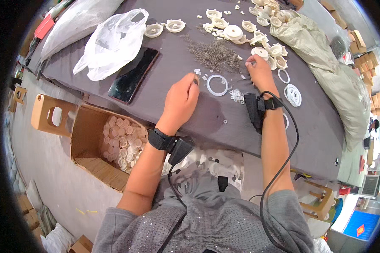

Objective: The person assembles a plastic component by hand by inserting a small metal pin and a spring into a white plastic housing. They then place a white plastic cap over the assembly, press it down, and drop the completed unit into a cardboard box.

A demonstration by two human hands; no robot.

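Observation:
My left hand (180,100) is closed above the near part of the table, thumb against the curled fingers. A small dark bit shows at its fingertips, too small to name. Farther right, my right hand (261,75) has thumb and fingers pinched together beside the cream plastic parts; what they hold, if anything, cannot be made out. Between the hands lie a heap of small metal springs (215,54), a translucent ring (217,85) and a cluster of tiny clear washers (236,95). Round cream plastic housings (276,50) lie just past my right hand.
A dark phone (134,76) and white plastic bag (114,44) lie on the left of the grey-covered table (198,122). White rings (293,95) and a large pale sack (321,63) occupy the right. Below the left edge stands a cardboard box (101,170) of round caps.

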